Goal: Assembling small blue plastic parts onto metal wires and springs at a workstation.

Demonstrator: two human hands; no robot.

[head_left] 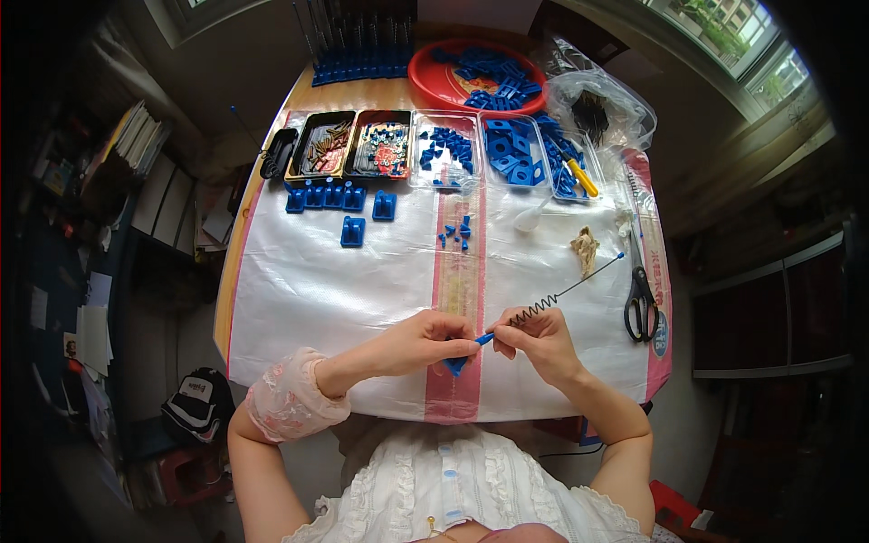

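Near the front of the table my left hand (425, 340) is closed on a blue plastic part (455, 366), which shows below its fingers. My right hand (543, 346) pinches a thin dark rod with a coil spring (534, 311) on it; the rod slants up to the right and ends in a small blue tip (620, 256). Between the two hands a narrow blue end piece (486, 338) meets my left fingertips. Whether it is joined to the part below is hidden by the fingers. Several small blue pieces (464, 230) lie farther out on the cloth.
Across the back stand trays of screws (328, 145), small metal parts (380, 149) and blue pieces (445, 150). Behind them are a red basin (424, 89) and a rack of upright rods (362, 68). Black scissors (641, 303) lie right; blue blocks (353, 232) sit left.
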